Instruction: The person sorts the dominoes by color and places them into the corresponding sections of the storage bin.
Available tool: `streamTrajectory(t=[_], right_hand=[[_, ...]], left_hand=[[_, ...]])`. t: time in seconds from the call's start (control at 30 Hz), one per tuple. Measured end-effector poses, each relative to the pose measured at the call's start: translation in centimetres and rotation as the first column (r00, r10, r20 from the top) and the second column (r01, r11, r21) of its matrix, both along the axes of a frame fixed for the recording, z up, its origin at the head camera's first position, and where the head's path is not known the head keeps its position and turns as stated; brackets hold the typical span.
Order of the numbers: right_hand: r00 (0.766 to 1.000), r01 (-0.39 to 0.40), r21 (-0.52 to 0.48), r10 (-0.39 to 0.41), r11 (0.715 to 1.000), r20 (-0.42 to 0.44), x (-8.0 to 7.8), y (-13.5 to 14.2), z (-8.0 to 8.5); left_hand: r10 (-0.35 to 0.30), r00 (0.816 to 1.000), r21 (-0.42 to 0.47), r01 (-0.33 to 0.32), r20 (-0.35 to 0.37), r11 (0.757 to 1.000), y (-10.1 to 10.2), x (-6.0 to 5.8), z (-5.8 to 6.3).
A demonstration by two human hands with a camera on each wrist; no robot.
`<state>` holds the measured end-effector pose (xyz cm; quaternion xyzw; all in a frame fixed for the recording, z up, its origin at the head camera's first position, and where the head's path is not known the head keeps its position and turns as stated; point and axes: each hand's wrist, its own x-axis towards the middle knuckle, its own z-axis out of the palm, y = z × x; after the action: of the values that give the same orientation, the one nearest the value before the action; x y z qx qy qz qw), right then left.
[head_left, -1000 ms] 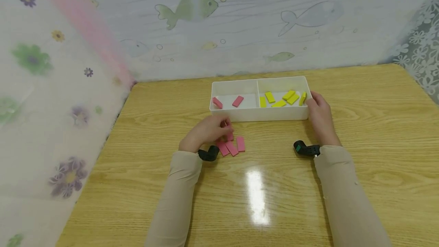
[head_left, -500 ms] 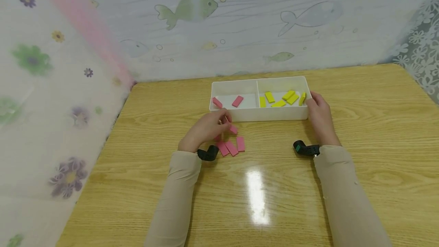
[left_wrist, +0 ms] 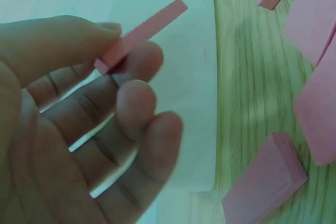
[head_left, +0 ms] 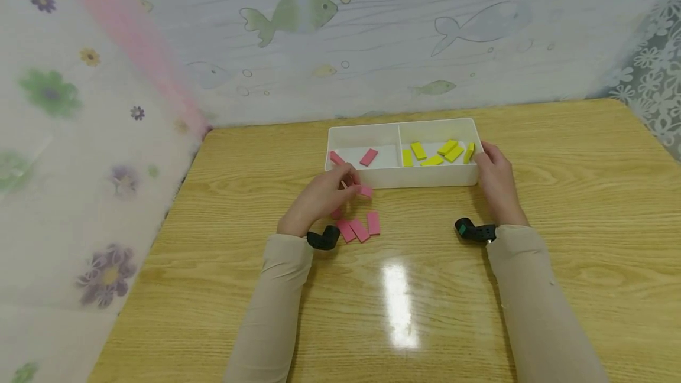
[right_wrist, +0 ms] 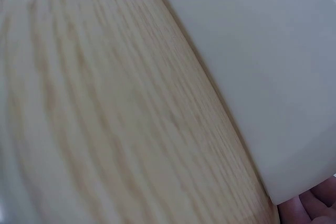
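One white rectangular plastic box (head_left: 412, 178), two compartments, stands near the far edge of the wood-grain counter (head_left: 580, 152), roughly parallel to that edge. Right compartment: six yellow rectangular tiles (head_left: 447, 147), one tilted up by the end wall. Left compartment: two pink rectangular tiles (head_left: 368, 157) visible, one leaning near the front left corner. One raised pink tile (left_wrist: 144, 34) is pinched between thumb and forefinger of the left hand (head_left: 321, 197), just before the box's front wall. Four loose pink tiles (head_left: 373, 223) lie on the counter in front of the box, toward the counter's left edge, one partly hidden by that hand. The right hand (head_left: 497, 182) holds the box's right end. The hands are well apart. Two beige sleeves (head_left: 537, 294), each with a black wrist device (head_left: 324, 238). Beyond the far edge: one pale fish-patterned wall covering (head_left: 372, 46).
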<state>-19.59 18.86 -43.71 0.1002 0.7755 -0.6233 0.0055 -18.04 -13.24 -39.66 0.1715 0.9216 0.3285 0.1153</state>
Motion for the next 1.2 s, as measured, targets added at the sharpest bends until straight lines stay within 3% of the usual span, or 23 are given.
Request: streamTrajectory(t=[0.2, 0.53, 0.97, 1.07, 1.2], right_hand=[[1.0, -0.003, 0.006, 0.003, 1.0, 0.0, 0.02, 0.03, -0.03], [1.0, -0.003, 0.001, 0.003, 1.0, 0.004, 0.03, -0.02, 0.0], [1.0, -0.006, 0.003, 0.006, 1.0, -0.001, -0.06, -0.06, -0.04], [1.0, -0.003, 0.006, 0.003, 1.0, -0.003, -0.02, -0.04, 0.01], [1.0, 0.003, 0.009, -0.003, 1.0, -0.003, 0.0, -0.06, 0.07]], left_hand=[[0.009, 0.999, 0.031, -0.008, -0.046, 0.999, 0.09, 0.0, 0.21], [0.083, 0.993, 0.128, -0.073, -0.079, 0.989, -0.03, -0.02, 0.69], [0.105, 0.989, 0.229, -0.079, -0.105, 0.97, -0.04, -0.23, 0.43], [0.136, 0.98, 0.247, -0.097, -0.144, 0.964, 0.03, -0.24, 0.41], [0.188, 0.951, 0.287, -0.115, -0.244, 0.951, 0.04, -0.26, 0.45]])
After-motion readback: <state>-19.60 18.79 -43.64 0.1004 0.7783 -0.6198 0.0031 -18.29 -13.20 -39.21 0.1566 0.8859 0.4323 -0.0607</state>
